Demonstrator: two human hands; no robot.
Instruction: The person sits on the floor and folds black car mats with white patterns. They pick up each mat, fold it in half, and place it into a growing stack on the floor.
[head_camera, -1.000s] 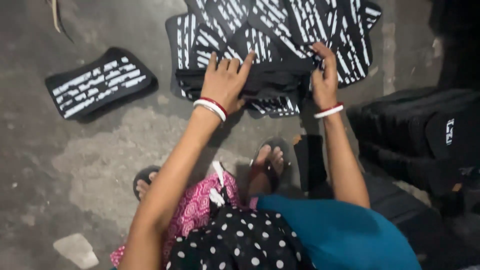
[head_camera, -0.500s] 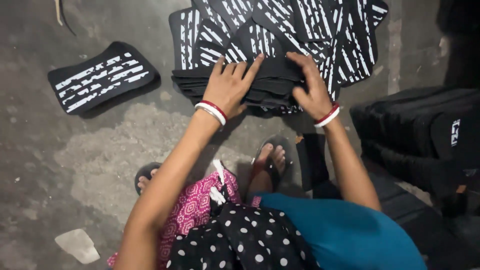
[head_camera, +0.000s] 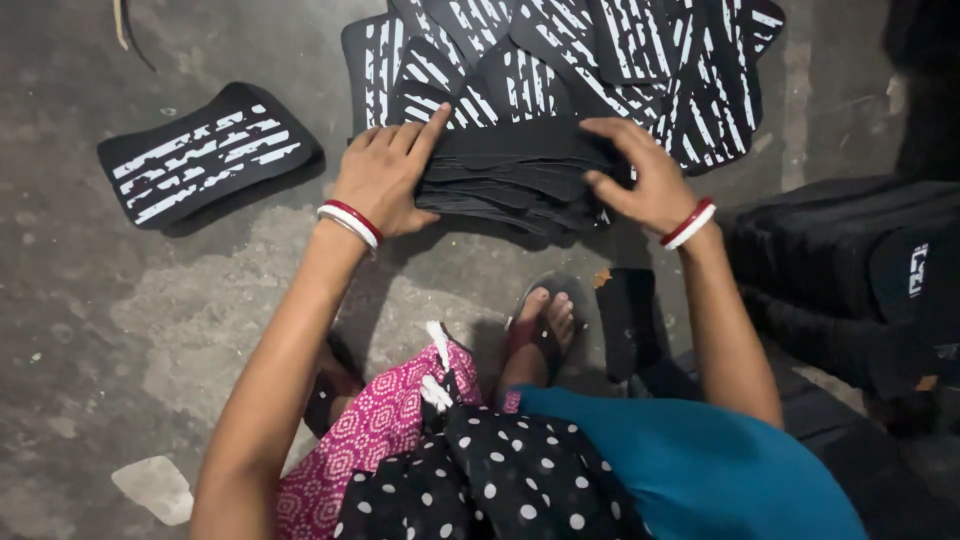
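Both hands, left hand and right hand, clasped ends of stack on floor; thin, floppy, light sheets; best gripped at ends.

A small white rectangular label is showing on a black bag at three o'clock; no packages, signs or screens.

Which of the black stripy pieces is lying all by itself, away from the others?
The stripy piece on the grey floor, out past the left hand. It lies alone, touching nothing, while the other stripy pieces overlap in a heap above both hands.
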